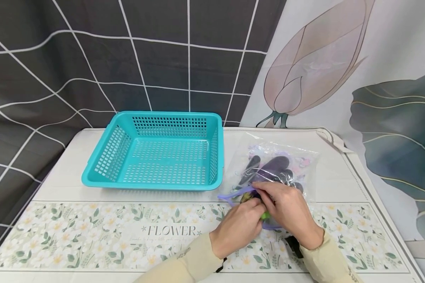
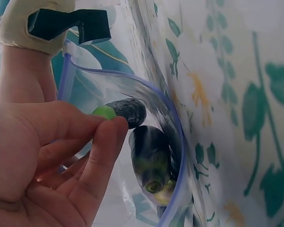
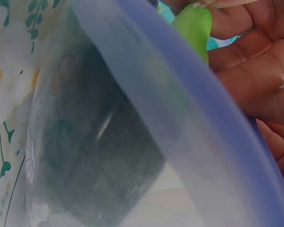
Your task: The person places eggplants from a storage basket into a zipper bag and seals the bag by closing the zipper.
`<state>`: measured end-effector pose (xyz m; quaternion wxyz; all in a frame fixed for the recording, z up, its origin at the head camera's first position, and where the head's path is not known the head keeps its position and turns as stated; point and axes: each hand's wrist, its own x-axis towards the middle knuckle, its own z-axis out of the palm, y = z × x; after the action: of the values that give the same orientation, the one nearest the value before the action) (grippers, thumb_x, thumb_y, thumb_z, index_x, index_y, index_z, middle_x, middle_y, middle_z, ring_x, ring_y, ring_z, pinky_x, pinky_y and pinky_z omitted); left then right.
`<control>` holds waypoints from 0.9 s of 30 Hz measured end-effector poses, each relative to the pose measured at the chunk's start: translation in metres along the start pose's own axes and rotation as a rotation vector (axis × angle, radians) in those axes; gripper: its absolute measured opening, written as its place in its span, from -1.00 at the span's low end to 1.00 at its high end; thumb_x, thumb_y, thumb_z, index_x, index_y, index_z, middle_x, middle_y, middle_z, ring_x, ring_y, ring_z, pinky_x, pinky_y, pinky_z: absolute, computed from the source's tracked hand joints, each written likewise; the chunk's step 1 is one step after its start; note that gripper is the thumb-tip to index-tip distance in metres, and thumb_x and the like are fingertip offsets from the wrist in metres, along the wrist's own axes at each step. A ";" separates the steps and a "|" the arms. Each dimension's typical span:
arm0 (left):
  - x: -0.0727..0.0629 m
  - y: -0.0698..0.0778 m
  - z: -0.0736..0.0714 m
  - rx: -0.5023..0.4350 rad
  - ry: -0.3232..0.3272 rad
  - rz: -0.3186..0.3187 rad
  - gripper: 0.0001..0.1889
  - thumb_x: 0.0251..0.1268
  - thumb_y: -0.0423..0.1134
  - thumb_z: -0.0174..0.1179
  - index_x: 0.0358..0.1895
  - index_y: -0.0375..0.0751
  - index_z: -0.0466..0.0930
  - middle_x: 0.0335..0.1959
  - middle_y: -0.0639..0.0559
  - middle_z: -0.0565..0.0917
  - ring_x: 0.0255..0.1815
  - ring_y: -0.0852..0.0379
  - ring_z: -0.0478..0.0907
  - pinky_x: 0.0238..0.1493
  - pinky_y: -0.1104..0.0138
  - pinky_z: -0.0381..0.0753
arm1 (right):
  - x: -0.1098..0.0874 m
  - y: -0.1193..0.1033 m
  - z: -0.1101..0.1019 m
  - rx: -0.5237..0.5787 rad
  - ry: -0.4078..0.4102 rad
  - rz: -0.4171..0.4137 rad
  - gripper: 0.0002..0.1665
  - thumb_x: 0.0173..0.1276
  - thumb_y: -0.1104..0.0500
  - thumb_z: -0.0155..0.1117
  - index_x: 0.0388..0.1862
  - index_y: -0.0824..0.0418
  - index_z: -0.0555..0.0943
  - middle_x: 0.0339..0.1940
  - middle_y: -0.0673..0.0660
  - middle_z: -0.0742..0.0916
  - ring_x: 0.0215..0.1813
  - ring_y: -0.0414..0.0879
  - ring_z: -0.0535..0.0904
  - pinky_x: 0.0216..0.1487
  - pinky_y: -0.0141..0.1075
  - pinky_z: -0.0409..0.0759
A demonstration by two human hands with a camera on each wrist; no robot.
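A clear zip bag with a purple zip edge lies at the right of the table, its mouth apart. Dark purple, eggplant-like vegetables lie inside. At the mouth my left hand pinches the bright green end of a dark, wrinkled vegetable between thumb and fingers. Another dark vegetable lies just below it in the bag. My right hand grips the bag's purple rim, close beside the left; some of its fingertips are hidden. In the right wrist view the green end shows beyond the rim.
A turquoise plastic basket with perforated walls stands left of the bag, with nothing in it. A floral table cover runs along the front. Behind hang a dark gridded curtain and a pale flower-print curtain.
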<state>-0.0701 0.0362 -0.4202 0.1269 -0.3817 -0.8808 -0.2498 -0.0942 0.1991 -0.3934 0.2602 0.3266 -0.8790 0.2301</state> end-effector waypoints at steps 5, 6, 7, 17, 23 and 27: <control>0.003 -0.001 0.002 -0.021 -0.001 -0.012 -0.88 0.14 -0.46 0.27 -0.25 -0.24 0.68 -0.26 0.04 0.66 -0.27 0.25 0.56 -0.21 0.55 0.54 | 0.001 0.000 0.000 -0.003 0.004 -0.006 -0.71 0.15 0.43 0.41 -0.12 0.23 0.76 -0.22 0.09 0.81 -0.20 -0.02 0.77 -0.25 -0.16 0.70; 0.003 -0.001 0.003 -0.027 0.000 -0.015 -0.87 0.15 -0.46 0.27 -0.24 -0.25 0.68 -0.26 0.04 0.67 -0.26 0.24 0.57 -0.18 0.53 0.55 | 0.001 0.000 0.000 -0.004 0.003 -0.005 -0.71 0.15 0.42 0.41 -0.12 0.23 0.76 -0.22 0.09 0.81 -0.20 -0.02 0.77 -0.25 -0.15 0.70; 0.004 -0.002 0.004 -0.034 0.000 -0.021 -0.87 0.16 -0.45 0.27 -0.22 -0.26 0.67 -0.26 0.04 0.67 -0.26 0.24 0.57 -0.17 0.53 0.55 | 0.001 0.000 0.000 -0.005 0.002 -0.003 -0.71 0.15 0.42 0.41 -0.12 0.22 0.76 -0.22 0.09 0.81 -0.20 -0.01 0.77 -0.25 -0.15 0.70; 0.009 -0.007 0.009 -0.049 0.009 -0.070 -0.89 0.07 -0.42 0.33 -0.35 -0.18 0.64 -0.51 0.16 0.57 -0.50 0.33 0.47 -0.44 0.57 0.41 | 0.000 0.000 -0.001 0.006 -0.008 0.010 -0.70 0.14 0.43 0.43 -0.12 0.23 0.76 -0.21 0.09 0.81 -0.20 -0.02 0.76 -0.27 -0.15 0.70; 0.014 -0.007 0.011 -0.072 0.016 -0.111 -0.86 0.03 -0.44 0.32 -0.48 -0.14 0.57 -0.65 0.21 0.45 -0.64 0.37 0.33 -0.62 0.58 0.25 | 0.000 -0.001 -0.001 0.002 -0.006 0.006 -0.70 0.14 0.43 0.43 -0.12 0.23 0.76 -0.22 0.09 0.81 -0.20 -0.02 0.76 -0.26 -0.14 0.70; 0.016 -0.006 0.009 -0.061 0.004 -0.137 -0.90 0.01 -0.42 0.34 -0.43 -0.17 0.63 -0.65 0.19 0.48 -0.66 0.35 0.34 -0.65 0.55 0.25 | 0.000 -0.001 -0.001 -0.005 -0.009 0.004 -0.70 0.14 0.43 0.42 -0.12 0.23 0.76 -0.22 0.09 0.81 -0.20 -0.01 0.76 -0.25 -0.14 0.70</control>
<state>-0.0862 0.0475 -0.4237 0.0994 -0.3239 -0.8966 -0.2851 -0.0933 0.1990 -0.3926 0.2566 0.3251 -0.8814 0.2272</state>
